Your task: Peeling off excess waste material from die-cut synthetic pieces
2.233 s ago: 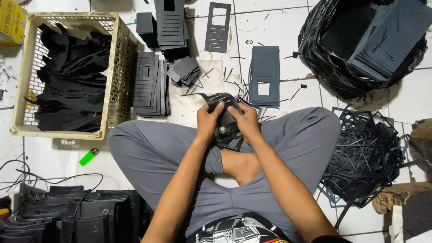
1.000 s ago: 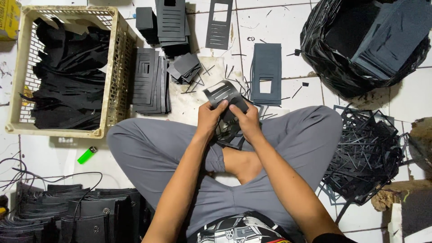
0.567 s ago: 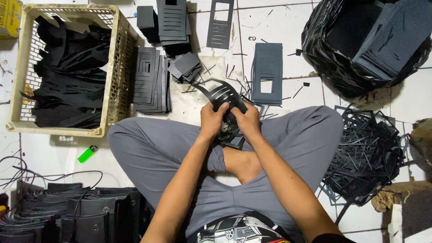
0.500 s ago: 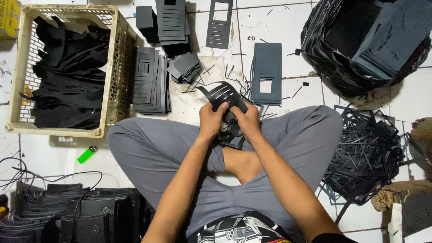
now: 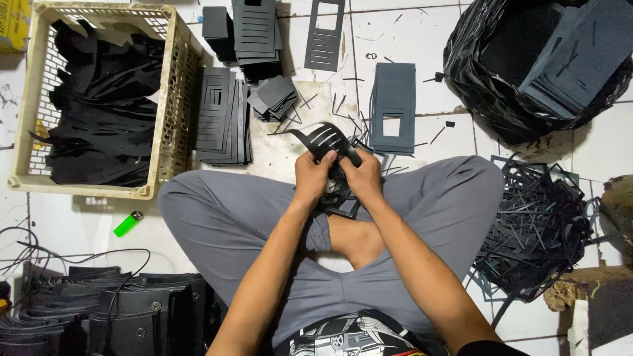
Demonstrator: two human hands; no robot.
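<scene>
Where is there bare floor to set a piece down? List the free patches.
Bare tile lies left of the knee, around the green lighter, below the basket. Another patch lies between the grey sheet and black bag. Crowded: strips ahead of both hands, left hand, right hand, and the scrap pile.

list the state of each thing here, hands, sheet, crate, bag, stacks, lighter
left hand: gripping the slotted black sheet
right hand: gripping the same sheet
slotted black sheet: bent, slots fanned open
plastic crate: upright, partly filled with black offcuts
black bag: open, holding stacked dark sheets
cut sheet stack: lying flat on the floor beside the crate
windowed panel: flat on the tiles
green lighter: lying on its side
scrap strip pile: loose, tangled
</scene>
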